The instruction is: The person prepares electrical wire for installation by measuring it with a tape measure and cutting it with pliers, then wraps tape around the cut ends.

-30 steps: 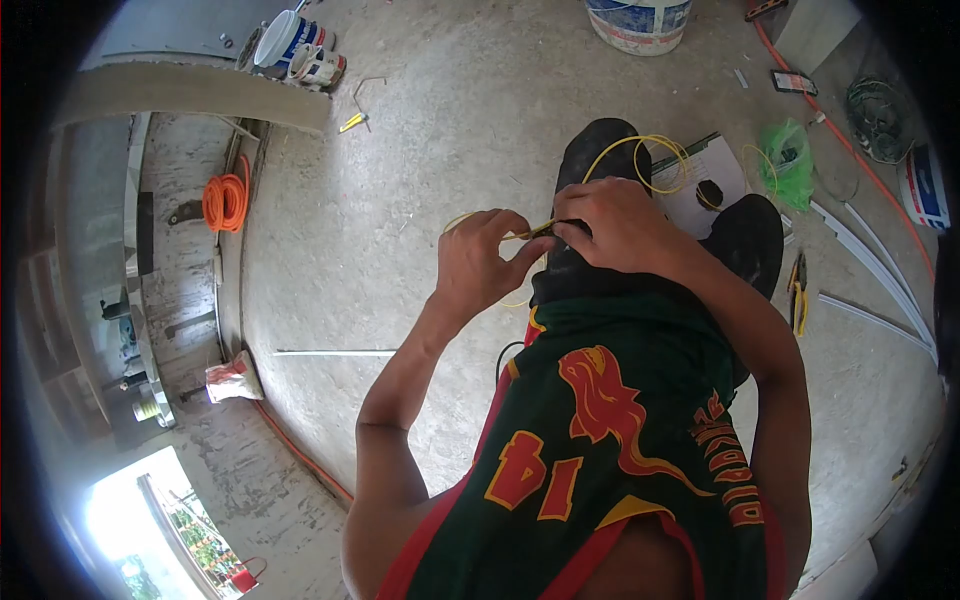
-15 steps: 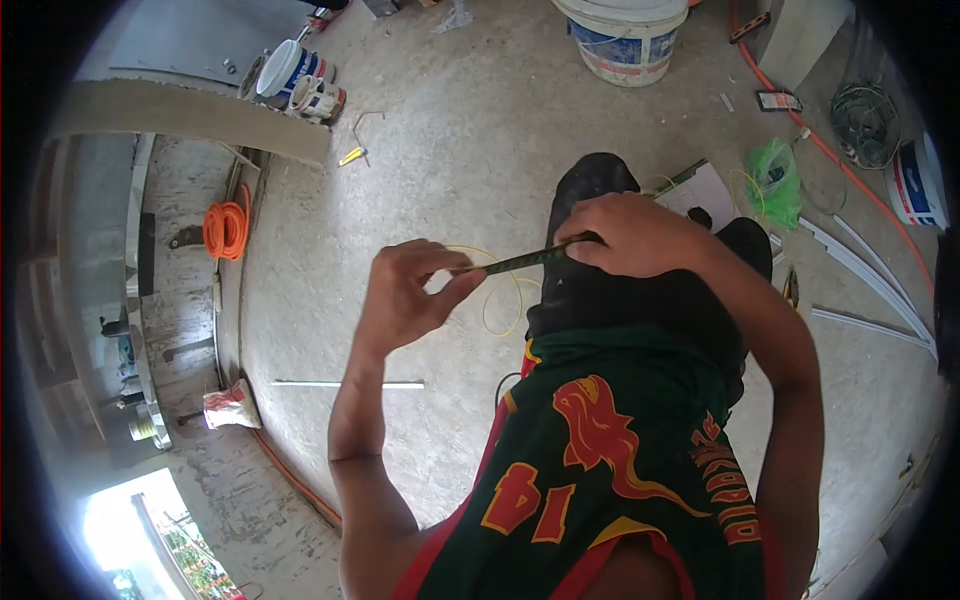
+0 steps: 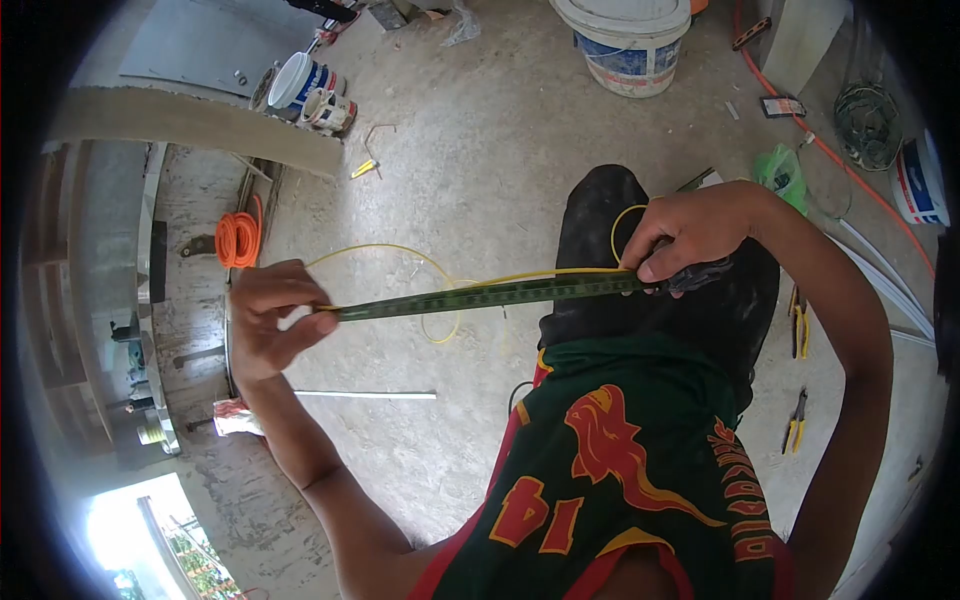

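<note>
A tape measure's dark green blade (image 3: 480,298) stretches between my two hands, across the front of my legs. My left hand (image 3: 278,318) pinches the blade's free end, along with what looks like the yellow wire. My right hand (image 3: 695,232) is closed round the tape measure's dark case (image 3: 702,276), partly hidden under the fingers, and its thumb and finger also press the wire. That thin yellow wire (image 3: 560,271) runs along the blade's upper edge; a loop of it hangs down towards the floor, and another rises by my right hand.
Two yellow-handled pliers (image 3: 794,432) lie at my right side, near white strips (image 3: 880,265) and a green plastic bag (image 3: 782,175). A large bucket (image 3: 628,50) stands ahead. Orange hose (image 3: 238,238) is coiled at left. A white strip (image 3: 365,394) and a yellow-handled tool (image 3: 364,169) lie on the floor.
My hands have moved apart, the left going left and down, the right going right. Much more blade is out, and the yellow wire now lies along it.
</note>
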A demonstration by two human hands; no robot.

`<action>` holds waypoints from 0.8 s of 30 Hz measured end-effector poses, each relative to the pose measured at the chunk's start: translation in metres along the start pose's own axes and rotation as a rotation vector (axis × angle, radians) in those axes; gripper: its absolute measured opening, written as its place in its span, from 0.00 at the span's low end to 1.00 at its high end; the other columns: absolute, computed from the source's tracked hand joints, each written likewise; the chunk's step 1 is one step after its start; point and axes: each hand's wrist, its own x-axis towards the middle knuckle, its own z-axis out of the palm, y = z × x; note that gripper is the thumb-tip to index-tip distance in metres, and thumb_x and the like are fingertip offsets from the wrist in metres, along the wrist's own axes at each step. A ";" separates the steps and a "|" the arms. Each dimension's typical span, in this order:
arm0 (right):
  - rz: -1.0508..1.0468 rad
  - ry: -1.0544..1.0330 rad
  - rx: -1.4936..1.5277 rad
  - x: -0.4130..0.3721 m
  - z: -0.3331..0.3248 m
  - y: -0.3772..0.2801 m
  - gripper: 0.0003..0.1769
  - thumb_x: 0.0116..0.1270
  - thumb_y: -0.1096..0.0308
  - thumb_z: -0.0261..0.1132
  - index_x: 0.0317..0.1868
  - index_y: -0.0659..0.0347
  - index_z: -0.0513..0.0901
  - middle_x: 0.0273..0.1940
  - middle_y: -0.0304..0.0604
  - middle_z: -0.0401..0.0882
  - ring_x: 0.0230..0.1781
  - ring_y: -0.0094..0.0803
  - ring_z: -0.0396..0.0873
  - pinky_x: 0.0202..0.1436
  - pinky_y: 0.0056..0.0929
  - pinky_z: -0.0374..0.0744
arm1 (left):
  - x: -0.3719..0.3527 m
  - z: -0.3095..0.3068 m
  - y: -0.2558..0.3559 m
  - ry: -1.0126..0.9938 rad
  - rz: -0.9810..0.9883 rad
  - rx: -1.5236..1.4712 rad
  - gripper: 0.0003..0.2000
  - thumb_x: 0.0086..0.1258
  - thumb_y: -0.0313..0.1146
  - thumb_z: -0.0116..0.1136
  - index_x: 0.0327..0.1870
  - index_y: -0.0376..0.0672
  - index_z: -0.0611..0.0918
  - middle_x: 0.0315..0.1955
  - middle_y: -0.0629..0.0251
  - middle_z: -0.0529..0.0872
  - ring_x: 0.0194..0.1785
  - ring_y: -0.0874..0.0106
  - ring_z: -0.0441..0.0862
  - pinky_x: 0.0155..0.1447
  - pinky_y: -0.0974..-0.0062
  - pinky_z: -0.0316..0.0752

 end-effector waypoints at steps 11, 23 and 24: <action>-0.144 -0.051 -0.016 0.022 -0.014 0.000 0.16 0.71 0.63 0.57 0.46 0.69 0.83 0.37 0.41 0.83 0.32 0.26 0.80 0.40 0.27 0.79 | -0.050 -0.125 0.030 0.110 0.184 0.182 0.19 0.54 0.45 0.68 0.19 0.37 0.79 0.12 0.68 0.73 0.19 0.78 0.60 0.24 0.74 0.49; -0.017 -0.043 -0.032 0.013 -0.023 0.014 0.15 0.71 0.62 0.57 0.45 0.66 0.83 0.38 0.40 0.84 0.34 0.25 0.82 0.42 0.26 0.78 | -0.116 -0.164 0.006 0.307 0.123 0.236 0.24 0.59 0.53 0.67 0.21 0.38 0.76 0.11 0.71 0.68 0.19 0.77 0.59 0.26 0.75 0.50; -0.001 -0.043 -0.034 0.012 -0.023 0.015 0.15 0.70 0.62 0.57 0.45 0.66 0.83 0.38 0.40 0.84 0.35 0.25 0.82 0.42 0.26 0.78 | -0.118 -0.167 0.010 0.260 0.083 0.241 0.25 0.57 0.54 0.68 0.21 0.38 0.76 0.11 0.71 0.68 0.19 0.77 0.59 0.26 0.75 0.50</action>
